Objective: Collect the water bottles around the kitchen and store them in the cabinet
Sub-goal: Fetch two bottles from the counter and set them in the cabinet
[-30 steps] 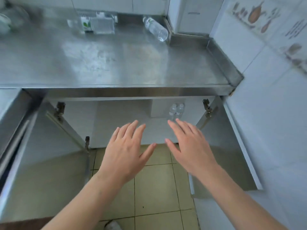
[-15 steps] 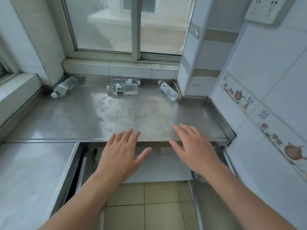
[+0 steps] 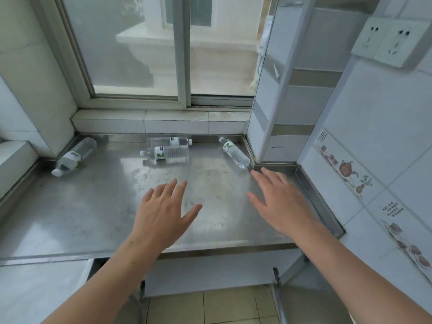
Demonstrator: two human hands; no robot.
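Several clear water bottles lie on their sides at the back of the steel counter (image 3: 93,206). One bottle (image 3: 74,156) lies at the far left, two bottles (image 3: 166,154) (image 3: 168,141) lie side by side in the middle, and one bottle (image 3: 234,152) lies at the far right near the pillar. My left hand (image 3: 163,212) hovers open over the counter's middle. My right hand (image 3: 279,202) is open too, fingertips just short of the right bottle. Neither hand holds anything. The cabinet (image 3: 210,274) below the counter stands open, its inside mostly hidden.
A window (image 3: 163,50) and tiled sill run behind the counter. A tiled pillar (image 3: 285,108) and wall with sockets (image 3: 392,40) close the right side. An open cabinet door (image 3: 301,298) hangs at lower right over the tiled floor (image 3: 222,307).
My view has risen from the open cabinet to the counter and window. Both hands have moved up and forward over the counter, the right one nearing the right bottle.
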